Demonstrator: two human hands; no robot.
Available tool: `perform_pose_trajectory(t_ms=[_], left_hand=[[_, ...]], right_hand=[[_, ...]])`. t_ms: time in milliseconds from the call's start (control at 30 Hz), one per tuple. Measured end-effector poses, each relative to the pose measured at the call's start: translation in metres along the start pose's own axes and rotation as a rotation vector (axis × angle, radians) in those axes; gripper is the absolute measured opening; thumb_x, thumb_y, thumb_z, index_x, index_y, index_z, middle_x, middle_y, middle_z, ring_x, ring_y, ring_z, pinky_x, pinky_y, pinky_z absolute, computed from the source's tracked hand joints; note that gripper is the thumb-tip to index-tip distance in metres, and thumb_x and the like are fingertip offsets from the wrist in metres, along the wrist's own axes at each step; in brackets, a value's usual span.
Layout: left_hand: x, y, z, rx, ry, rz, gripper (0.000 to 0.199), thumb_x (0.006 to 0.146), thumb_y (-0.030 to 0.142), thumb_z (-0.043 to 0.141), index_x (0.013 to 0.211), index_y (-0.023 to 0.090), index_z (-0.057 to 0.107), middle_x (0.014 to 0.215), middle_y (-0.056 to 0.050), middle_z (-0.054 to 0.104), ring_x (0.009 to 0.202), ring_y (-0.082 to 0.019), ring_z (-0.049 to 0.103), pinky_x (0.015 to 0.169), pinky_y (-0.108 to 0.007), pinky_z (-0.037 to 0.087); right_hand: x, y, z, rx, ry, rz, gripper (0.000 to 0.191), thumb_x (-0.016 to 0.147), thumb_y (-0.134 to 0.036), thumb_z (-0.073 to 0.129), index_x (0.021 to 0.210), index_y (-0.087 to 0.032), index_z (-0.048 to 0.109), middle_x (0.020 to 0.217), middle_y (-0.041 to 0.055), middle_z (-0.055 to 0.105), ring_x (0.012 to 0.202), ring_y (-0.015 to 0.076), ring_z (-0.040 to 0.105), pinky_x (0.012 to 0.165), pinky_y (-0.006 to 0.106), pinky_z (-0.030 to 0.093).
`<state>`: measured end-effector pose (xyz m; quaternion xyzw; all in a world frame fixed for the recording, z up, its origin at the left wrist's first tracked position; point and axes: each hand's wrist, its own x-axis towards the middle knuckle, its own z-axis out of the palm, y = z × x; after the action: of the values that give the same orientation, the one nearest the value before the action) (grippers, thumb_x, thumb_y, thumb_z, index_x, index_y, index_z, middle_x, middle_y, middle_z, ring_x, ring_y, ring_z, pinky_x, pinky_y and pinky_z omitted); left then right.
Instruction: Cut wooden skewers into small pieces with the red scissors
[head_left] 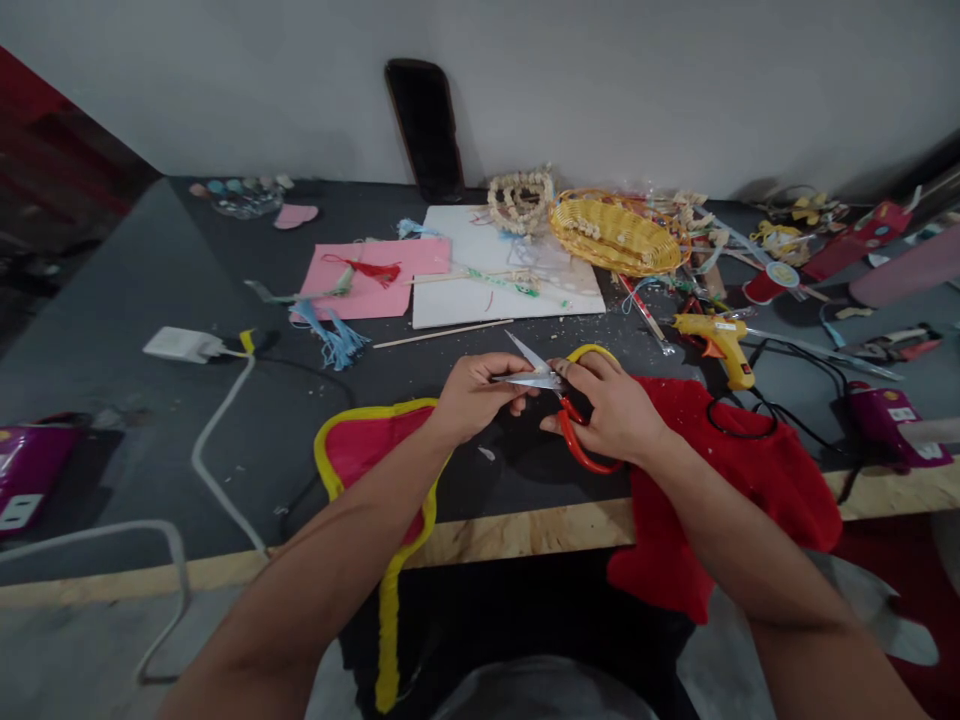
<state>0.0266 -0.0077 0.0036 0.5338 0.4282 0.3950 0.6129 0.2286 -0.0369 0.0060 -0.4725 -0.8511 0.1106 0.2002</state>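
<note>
My right hand grips a pair of scissors with one red and one yellow handle loop. The blades stand apart and point left toward my left hand. The fingertips of that hand are pinched together beside the lower blade; whatever they hold is too small or too hidden to name. Under my left forearm lies a pink-red cloth piece with yellow trim, its strip hanging over the table's front edge. A red fabric spreads beneath and beside my right forearm.
Behind my hands lie a white board, pink paper, blue tassels and a yellow wicker basket. A yellow glue gun with a black cord sits right. A phone leans on the wall. A white charger trails its cable left.
</note>
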Motion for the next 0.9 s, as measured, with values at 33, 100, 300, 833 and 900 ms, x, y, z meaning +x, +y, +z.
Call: perform_pose_trajectory(t_ms=[33, 100, 300, 833, 900], left_hand=[[0.0001, -0.0005, 0.0, -0.002, 0.0, -0.006, 0.006, 0.066, 0.019, 0.07, 0.068, 0.014, 0.068, 0.06, 0.001, 0.064, 0.042, -0.005, 0.051, 0.043, -0.017, 0.044], [0.0002, -0.0016, 0.0003, -0.015, 0.005, -0.008, 0.008, 0.067, 0.021, 0.071, 0.068, 0.014, 0.067, 0.06, 0.001, 0.064, 0.042, -0.005, 0.051, 0.043, -0.017, 0.043], [0.0006, -0.0042, 0.0016, -0.043, 0.019, 0.063, 0.021, 0.066, 0.031, 0.077, 0.074, 0.014, 0.067, 0.06, 0.001, 0.064, 0.044, -0.007, 0.053, 0.045, -0.02, 0.046], [-0.0016, 0.0022, 0.0011, -0.032, -0.015, 0.005, 0.005, 0.066, 0.017, 0.069, 0.067, 0.014, 0.066, 0.058, 0.0, 0.064, 0.041, -0.005, 0.051, 0.043, -0.017, 0.044], [-0.0015, 0.0014, 0.0014, -0.039, -0.016, -0.002, 0.007, 0.067, 0.019, 0.069, 0.067, 0.013, 0.066, 0.059, 0.0, 0.065, 0.041, -0.005, 0.051, 0.043, -0.017, 0.044]], right_hand=[[-0.0005, -0.0001, -0.0002, 0.007, -0.003, 0.001, 0.064, 0.082, -0.058, 0.06, 0.13, -0.017, 0.052, 0.108, 0.0136, 0.059, 0.104, 0.0289, 0.056, 0.092, 0.044, 0.051], [-0.0015, -0.0012, -0.0006, 0.005, -0.003, 0.017, 0.062, 0.082, -0.058, 0.059, 0.13, -0.018, 0.052, 0.108, 0.0134, 0.06, 0.103, 0.0286, 0.058, 0.091, 0.044, 0.052], [-0.0025, -0.0087, -0.0011, -0.016, -0.012, 0.102, 0.058, 0.083, -0.059, 0.057, 0.126, -0.02, 0.054, 0.112, 0.0128, 0.061, 0.104, 0.0293, 0.059, 0.087, 0.043, 0.053], [-0.0008, -0.0037, 0.0047, -0.015, 0.021, 0.032, 0.062, 0.083, -0.057, 0.058, 0.131, -0.018, 0.05, 0.108, 0.0141, 0.058, 0.104, 0.0293, 0.056, 0.09, 0.046, 0.051], [-0.0016, -0.0049, 0.0041, -0.016, 0.02, 0.042, 0.061, 0.083, -0.057, 0.059, 0.13, -0.019, 0.051, 0.109, 0.0139, 0.058, 0.105, 0.0295, 0.056, 0.09, 0.045, 0.051]])
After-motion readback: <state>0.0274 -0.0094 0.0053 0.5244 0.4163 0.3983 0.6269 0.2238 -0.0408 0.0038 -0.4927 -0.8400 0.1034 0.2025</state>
